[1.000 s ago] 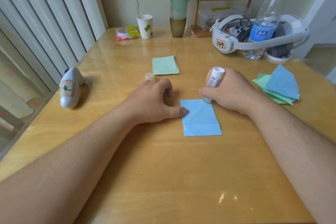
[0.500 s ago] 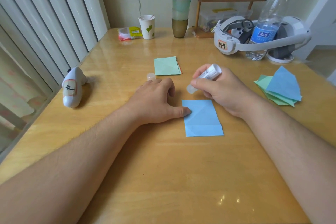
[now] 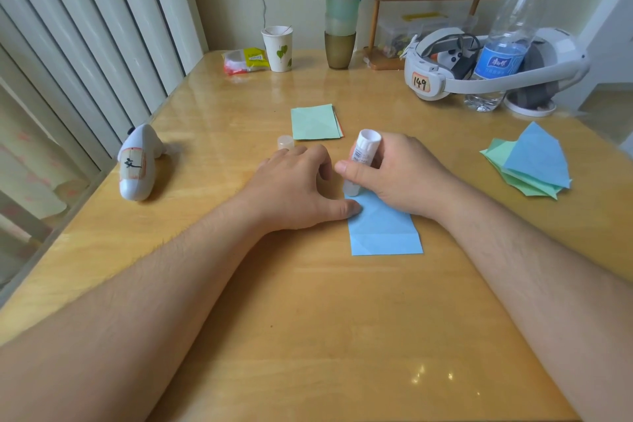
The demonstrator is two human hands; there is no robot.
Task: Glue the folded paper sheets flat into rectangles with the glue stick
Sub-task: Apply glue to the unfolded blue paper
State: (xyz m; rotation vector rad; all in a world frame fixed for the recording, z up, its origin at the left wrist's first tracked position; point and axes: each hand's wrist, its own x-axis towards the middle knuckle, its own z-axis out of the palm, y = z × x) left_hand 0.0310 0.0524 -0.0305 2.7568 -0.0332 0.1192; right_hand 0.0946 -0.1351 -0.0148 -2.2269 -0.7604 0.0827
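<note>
The right hand (image 3: 400, 175) wraps its curled fingers round a white plastic glue stick (image 3: 362, 156), a smooth cylinder held nearly upright with its lower tip touching the far left corner of a blue paper rectangle (image 3: 383, 229). That sheet lies flat on the glossy wooden table (image 3: 308, 319), creased with faint diagonal folds, partly under the right hand's heel. The left hand (image 3: 298, 188) rests palm down just beside it, fingers loosely bent and gripping nothing, its thumb tip pressing the sheet's left edge. Just beyond the left hand's knuckles stands a small translucent cap (image 3: 285, 142) (round, stubby), and farther on lies a neat stack of green rectangles (image 3: 315, 122). Well to the right of the right hand sits a loose fan of folded green and blue sheets (image 3: 531, 164), pointed and angular. Left of the left hand lies a rounded white controller (image 3: 137, 164) with a taped label.
</note>
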